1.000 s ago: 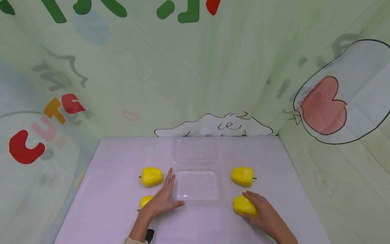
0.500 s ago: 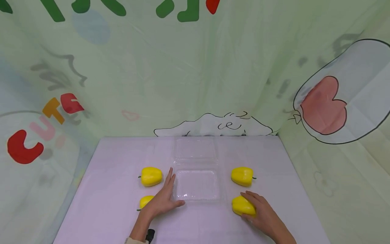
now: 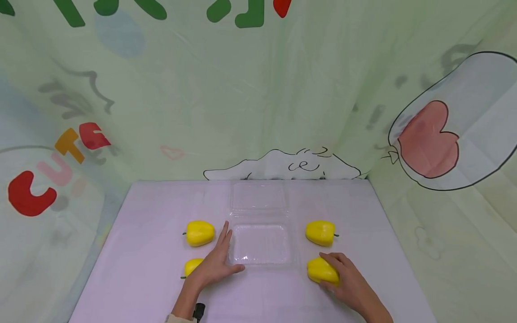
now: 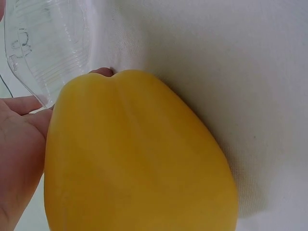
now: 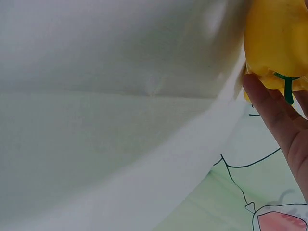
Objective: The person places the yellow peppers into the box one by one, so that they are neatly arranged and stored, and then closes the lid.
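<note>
A clear plastic clamshell container (image 3: 260,244) lies open mid-table, its lid (image 3: 258,197) folded back. At its left edge rests my left hand (image 3: 214,267), fingers spread and straight. My right hand (image 3: 351,285) grips a yellow bell pepper (image 3: 322,271) at the front right, thumb and fingers around it. In the right wrist view that pepper (image 5: 276,38) shows its green stem beside the fingers (image 5: 267,103). One yellow bell pepper (image 3: 193,266) is partly hidden behind my left hand and looms large in the left wrist view. Whether the right pepper touches the table is unclear.
Another yellow bell pepper (image 3: 199,233) lies at the back left, and one more pepper (image 3: 320,233) at the back right. A pale cloth covers the table (image 3: 153,215). Printed fabric (image 3: 242,103) hangs behind the table and along both sides.
The head view drifts very slightly. My left hand stays at the container's edge, and my right hand stays around the same pepper with barely any shift.
</note>
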`<state>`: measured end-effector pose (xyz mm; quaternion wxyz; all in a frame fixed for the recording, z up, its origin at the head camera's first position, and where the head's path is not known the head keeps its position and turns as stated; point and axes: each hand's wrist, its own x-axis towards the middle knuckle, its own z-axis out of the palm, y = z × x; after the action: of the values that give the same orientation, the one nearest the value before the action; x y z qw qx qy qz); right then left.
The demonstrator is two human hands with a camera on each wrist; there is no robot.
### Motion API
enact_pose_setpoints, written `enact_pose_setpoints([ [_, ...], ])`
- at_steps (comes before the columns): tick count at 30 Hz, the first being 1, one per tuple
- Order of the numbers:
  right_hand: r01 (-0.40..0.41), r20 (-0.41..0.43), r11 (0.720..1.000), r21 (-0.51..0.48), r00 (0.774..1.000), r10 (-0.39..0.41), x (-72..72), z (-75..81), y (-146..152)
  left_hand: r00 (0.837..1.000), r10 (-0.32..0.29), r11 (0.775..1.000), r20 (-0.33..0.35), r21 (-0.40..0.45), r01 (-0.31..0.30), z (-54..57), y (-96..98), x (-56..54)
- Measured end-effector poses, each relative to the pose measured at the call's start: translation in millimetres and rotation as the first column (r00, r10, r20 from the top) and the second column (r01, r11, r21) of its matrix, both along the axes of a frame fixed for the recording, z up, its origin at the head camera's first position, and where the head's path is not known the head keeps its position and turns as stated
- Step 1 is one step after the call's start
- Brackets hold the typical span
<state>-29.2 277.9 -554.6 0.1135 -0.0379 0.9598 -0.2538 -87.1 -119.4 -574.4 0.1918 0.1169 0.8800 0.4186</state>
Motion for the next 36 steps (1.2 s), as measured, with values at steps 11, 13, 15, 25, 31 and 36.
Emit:
enact_pose_setpoints([
  [11, -0.036, -0.148, 0.999, -0.02, 0.988, 0.032, -3.0, 9.2, -3, 1.0, 0.01, 1.0, -0.003, 0.009, -0.01, -4.3, -1.1, -0.8],
  [13, -0.049, -0.18, 0.998, -0.03, 0.983, 0.043, -4.2, 11.6, -3, 1.0, 0.01, 1.0, -0.007, 0.013, -0.01, -4.8, -1.1, -1.2],
  [15, -0.063, -0.206, 0.997, -0.042, 0.977, 0.053, -5.8, 13.5, -2, 1.0, 0.011, 1.0, -0.007, 0.014, -0.011, -4.9, -0.9, -1.3],
  [25, -0.081, -0.224, 0.994, -0.077, 0.973, 0.062, -13.0, 21.4, -11, 1.0, 0.025, 1.0, -0.001, 0.003, -0.025, -4.1, -1.1, 0.1],
  [31, -0.082, -0.243, 0.993, -0.086, 0.968, 0.059, -15.7, 22.7, -15, 1.0, 0.026, 1.0, 0.0, -0.002, -0.026, -4.2, -0.8, 0.0],
  [36, -0.08, -0.242, 0.994, -0.075, 0.968, 0.06, -20.7, 25.8, -19, 1.0, 0.02, 1.0, -0.004, 0.002, -0.02, -4.0, 1.2, -1.0],
])
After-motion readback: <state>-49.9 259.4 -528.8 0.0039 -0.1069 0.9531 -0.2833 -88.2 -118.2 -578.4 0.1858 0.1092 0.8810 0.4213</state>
